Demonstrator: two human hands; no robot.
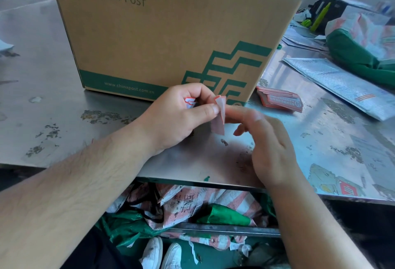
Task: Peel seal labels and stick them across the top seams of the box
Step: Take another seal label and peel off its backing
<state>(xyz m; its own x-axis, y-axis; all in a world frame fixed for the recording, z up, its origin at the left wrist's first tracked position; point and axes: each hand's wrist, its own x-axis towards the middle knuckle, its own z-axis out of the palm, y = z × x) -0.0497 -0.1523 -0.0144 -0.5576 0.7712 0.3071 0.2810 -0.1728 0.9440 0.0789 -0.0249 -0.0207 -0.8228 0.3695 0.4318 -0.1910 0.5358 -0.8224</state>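
Nearest me, below the table's front edge, a heap of pink-striped woven sacks (192, 202) and green plastic lies on a lower rail, with my white shoes (162, 253) under it. Above that, both my bare forearms reach in over the steel table (64, 97). My left hand (177, 116) is curled, its thumb and forefinger pinching the seal label (220, 116) near its top, and a crumpled red-and-white scrap (190, 102) is tucked in the palm behind. My right hand (271, 142) comes in from the other side with the fingers stretched out and loose, holding nothing; the forefinger tip meets the label's edge while the thumb stands apart below it, though that hand is blurred. The label hangs upright between my hands, just above the tabletop, a small pale pink strip with a red border, bent at the top. Just beyond on the right, a stack of labels (280, 100) lies flat on the table beside the box's corner. The cardboard box (171, 33) stands right behind my hands, brown with green China Post printing; its top is out of view, so I cannot tell what it holds. Farther right lie a silvery padded envelope (342, 86) and a green bag (352, 54).
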